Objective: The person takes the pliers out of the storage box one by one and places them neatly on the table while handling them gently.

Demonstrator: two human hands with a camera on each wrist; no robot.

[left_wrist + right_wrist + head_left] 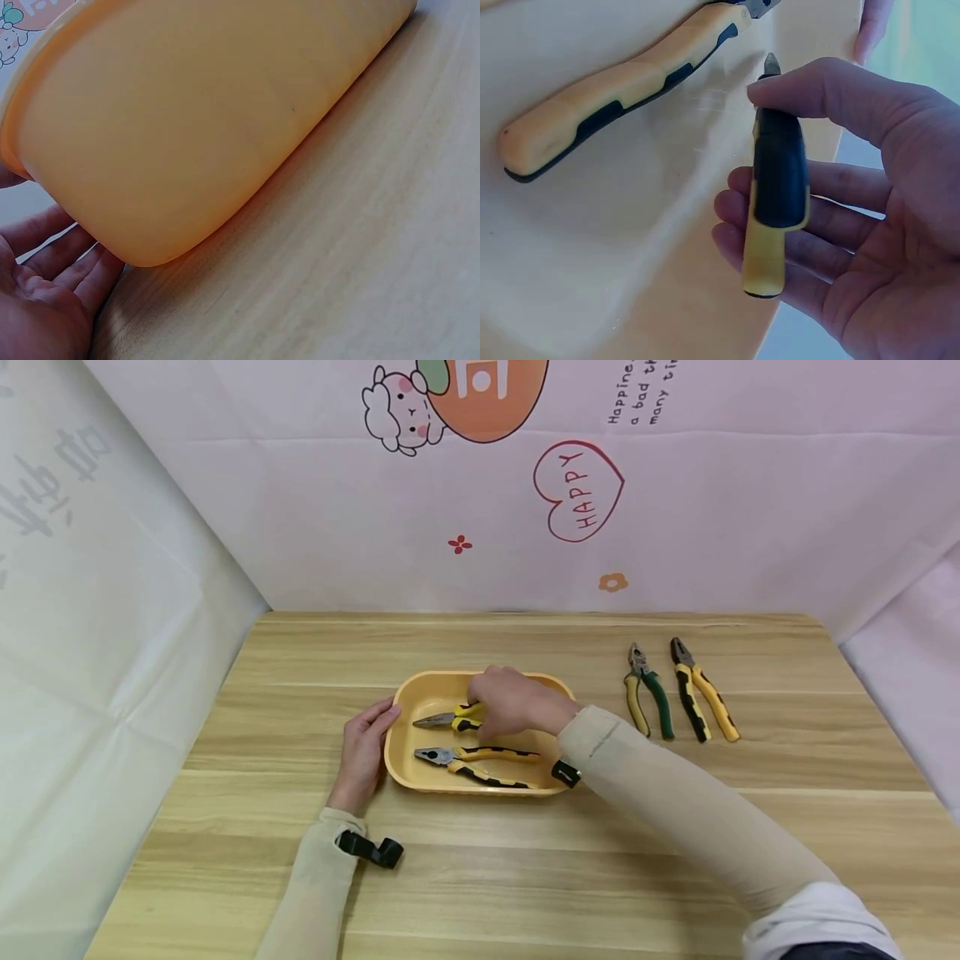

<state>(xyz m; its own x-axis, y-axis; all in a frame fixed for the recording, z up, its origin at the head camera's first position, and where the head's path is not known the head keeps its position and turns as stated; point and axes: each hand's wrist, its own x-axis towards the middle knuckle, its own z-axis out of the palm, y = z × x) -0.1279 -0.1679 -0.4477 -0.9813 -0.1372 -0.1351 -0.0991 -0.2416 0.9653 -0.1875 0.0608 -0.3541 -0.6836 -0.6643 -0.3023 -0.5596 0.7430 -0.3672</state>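
A yellow plastic basin (pixel 480 792) stands on the wooden table. My left hand (pixel 362 752) rests against its left end, the thumb at the rim; in the left wrist view the fingers (pixel 67 255) lie fairly straight along the outer wall. Inside the basin, my right hand (pixel 517 700) grips long-nose pliers (pixel 438 720) by their yellow-and-black handles, jaws toward the left. The right wrist view shows the thumb on one side of the handle (pixel 780 172) and curled fingers on the other. Combination pliers (pixel 450 757) lie in the basin just nearer to me, handles spread.
Right of the basin lie green-handled pliers (pixel 648 693) and, beside them, yellow-and-black combination pliers (pixel 697 689). A white printed cloth (pixel 337 527) rises behind the table (pixel 525 877). Both forearms wear beige sleeves with black wrist mounts.
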